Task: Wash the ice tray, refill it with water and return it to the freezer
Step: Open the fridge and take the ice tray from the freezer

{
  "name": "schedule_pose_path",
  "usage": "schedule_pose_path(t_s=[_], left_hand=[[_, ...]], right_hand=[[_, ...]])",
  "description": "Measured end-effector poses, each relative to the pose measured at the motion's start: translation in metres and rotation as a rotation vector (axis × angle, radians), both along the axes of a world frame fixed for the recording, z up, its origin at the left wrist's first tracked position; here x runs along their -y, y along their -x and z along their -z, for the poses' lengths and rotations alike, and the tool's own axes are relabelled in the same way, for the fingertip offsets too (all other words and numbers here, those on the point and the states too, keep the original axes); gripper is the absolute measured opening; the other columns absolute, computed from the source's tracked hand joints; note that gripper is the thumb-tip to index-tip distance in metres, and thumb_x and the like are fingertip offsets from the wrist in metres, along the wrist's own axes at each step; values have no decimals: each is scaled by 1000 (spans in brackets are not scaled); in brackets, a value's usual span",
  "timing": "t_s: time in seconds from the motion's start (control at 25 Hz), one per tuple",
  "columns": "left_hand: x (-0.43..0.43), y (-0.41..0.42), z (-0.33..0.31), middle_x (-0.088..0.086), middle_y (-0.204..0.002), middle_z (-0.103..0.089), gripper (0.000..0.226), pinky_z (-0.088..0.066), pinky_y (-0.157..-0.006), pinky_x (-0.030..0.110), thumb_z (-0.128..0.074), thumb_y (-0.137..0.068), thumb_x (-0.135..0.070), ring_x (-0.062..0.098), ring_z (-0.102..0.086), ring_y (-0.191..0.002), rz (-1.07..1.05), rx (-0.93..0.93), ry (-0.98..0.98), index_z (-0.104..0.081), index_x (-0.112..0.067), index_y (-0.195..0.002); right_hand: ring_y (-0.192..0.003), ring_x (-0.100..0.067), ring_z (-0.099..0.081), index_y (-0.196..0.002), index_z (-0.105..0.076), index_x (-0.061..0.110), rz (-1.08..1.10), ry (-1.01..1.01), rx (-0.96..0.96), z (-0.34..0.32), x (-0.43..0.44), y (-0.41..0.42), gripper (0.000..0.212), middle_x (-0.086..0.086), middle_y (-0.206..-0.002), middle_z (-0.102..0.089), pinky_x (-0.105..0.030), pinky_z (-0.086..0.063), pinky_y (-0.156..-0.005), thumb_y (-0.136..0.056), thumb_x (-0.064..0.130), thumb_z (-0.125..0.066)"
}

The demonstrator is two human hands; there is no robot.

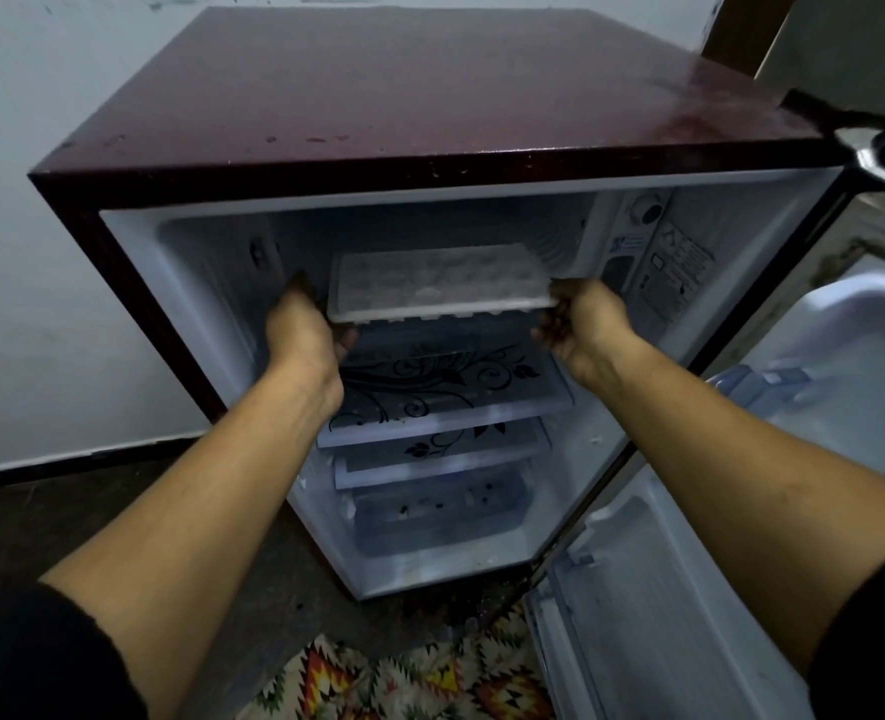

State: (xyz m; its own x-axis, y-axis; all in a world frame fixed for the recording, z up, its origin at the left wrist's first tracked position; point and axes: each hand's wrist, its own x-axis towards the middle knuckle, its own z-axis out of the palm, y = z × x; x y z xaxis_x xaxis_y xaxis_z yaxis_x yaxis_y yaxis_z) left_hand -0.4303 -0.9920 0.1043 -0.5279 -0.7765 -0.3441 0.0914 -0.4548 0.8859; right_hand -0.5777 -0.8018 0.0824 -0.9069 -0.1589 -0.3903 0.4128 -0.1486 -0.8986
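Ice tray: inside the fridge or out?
Inside, at the mouth of the top compartment: the ice tray is past the front edge, left hand and right hand gripping its ends. Resting or carried: cannot tell.

One wide-angle camera on the person's head looks forward and steeply down along both forearms. The left hand and right hand, gripping the ice tray between them, sit mid-frame, near the lens. The open fridge fills the view beyond them, the floor below.

The fridge stands on the dark floor. A patterned rug lies on the floor in front of it. Inside, two floral-printed shelves sit one above the other.
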Motion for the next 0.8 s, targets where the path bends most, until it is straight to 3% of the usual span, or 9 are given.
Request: schedule_pose_path(t_s=[0.2, 0.36, 0.44, 0.52, 0.68, 0.8], left_hand=[[-11, -30, 14, -3, -87, -70, 26, -43, -56, 22, -43, -107, -26, 13, -62, -77, 61, 61, 11, -64, -21, -92], [-20, -68, 22, -8, -74, -77, 25, -52, -68, 28, -45, -109, -28, 15, -70, -78, 111, 76, -10, -69, -20, -107], [-25, -90, 20, -8, -74, -77, 25, -53, -56, 22, -47, -108, -24, 11, -73, -69, 160, 95, 1, -69, -21, -97], [-28, -112, 18, -5, -81, -78, 29, -52, -52, 21, -47, -108, -22, 11, -74, -70, 219, 127, 31, -70, -21, -91], [-26, -149, 19, 6, -110, -77, 28, -59, -60, 28, -47, -109, -27, 22, -76, -94, 328, 170, 80, -67, -12, -123], [-30, -174, 17, 9, -116, -73, 28, -61, -74, 36, -44, -111, -27, 23, -73, -98, 391, 197, 115, -60, -10, -127]], right_hand=[[-50, -12, -48, -86, -59, 11, 28, -9, 45, 0, -17, -42, 19, 0, -60, -54, -27, -41, -48, -98, 6, -45], [-45, -11, -44, -86, -57, 10, 29, 5, 65, 2, -36, -92, 20, 1, -55, -51, -26, -35, -46, -97, 6, -42], [-46, -12, -43, -87, -58, 10, 27, 4, 69, 4, -45, -119, 20, -1, -58, -50, -26, -33, -47, -97, 7, -41], [-48, -12, -42, -87, -58, 11, 42, -1, 83, 5, -55, -147, 20, -2, -61, -50, -27, -32, -49, -98, 9, -41], [-46, -12, -39, -82, -56, 14, 77, -43, 84, 8, -71, -211, 21, -2, -61, -52, -27, -33, -47, -98, 15, -43], [-46, -12, -40, -85, -65, 14, 110, -97, 69, 9, -82, -258, 28, -1, -60, -56, -27, -31, -46, -104, 26, -49]])
